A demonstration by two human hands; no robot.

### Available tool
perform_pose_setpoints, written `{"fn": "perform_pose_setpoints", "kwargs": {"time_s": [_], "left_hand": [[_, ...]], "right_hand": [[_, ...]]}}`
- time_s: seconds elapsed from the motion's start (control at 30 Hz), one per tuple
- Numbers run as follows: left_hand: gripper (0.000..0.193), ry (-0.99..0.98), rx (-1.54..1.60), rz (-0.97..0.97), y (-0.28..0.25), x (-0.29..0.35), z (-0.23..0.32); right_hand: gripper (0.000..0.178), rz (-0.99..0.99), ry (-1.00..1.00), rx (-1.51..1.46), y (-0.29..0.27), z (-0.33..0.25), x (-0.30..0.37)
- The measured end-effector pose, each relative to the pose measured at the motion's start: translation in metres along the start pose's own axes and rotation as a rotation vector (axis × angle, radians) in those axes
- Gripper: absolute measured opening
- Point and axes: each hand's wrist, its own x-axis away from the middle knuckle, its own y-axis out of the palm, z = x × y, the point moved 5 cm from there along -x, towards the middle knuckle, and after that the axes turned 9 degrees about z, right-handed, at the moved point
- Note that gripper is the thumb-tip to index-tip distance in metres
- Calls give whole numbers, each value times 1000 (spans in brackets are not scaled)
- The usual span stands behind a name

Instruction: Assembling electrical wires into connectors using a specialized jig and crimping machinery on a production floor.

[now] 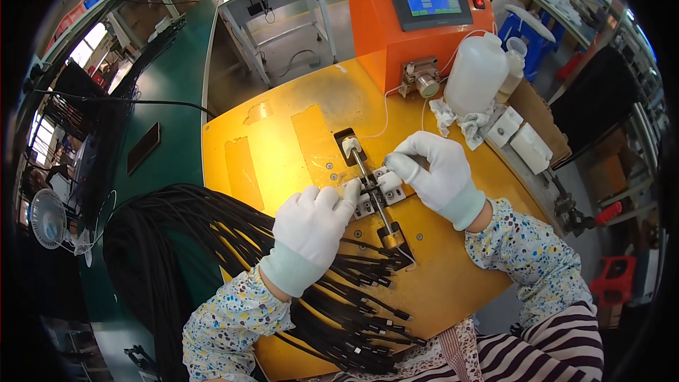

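Our left hand rests its fingertips at the left side of the metal jig, set in the yellow desk; whether it grips anything, we cannot tell. Our right hand curls at the jig's right side, thumb and forefinger close together; we cannot see what they pinch, if anything. We would do well to steady lightly, align squarely and keep glove tips off the rod. Cables drape over the desk's left edge, their ends fanned near our left cuff, so we should lift before swinging that way. Bare surface lies to the near right; the bottle limits the far right.
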Motion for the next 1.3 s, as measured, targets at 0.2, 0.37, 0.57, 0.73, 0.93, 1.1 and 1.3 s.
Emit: {"fn": "perform_pose_setpoints", "kwargs": {"time_s": [0.2,0.37,0.57,0.73,0.93,1.1,1.3], "left_hand": [[43,6,-5,-1,-1,0,-1],[42,-1,4,-13,-4,0,-6],[44,-94,47,-6,-2,-6,-14],[28,-116,95,69,1,-12,-18],[10,-145,80,-65,12,-15,-13],[11,-220,182,-358,-75,-34,22],[17,-644,-1,-10,-165,72,-62]], "right_hand": [[14,99,-342,205,-3,-9,0],[11,143,-486,250,-2,-11,-1],[10,130,-492,268,-6,-8,-1],[8,139,-524,296,-13,-8,-2],[5,155,-524,210,-16,9,-7],[6,120,-586,100,-42,-42,-25],[10,-415,-709,-1,83,-161,-18]]}}
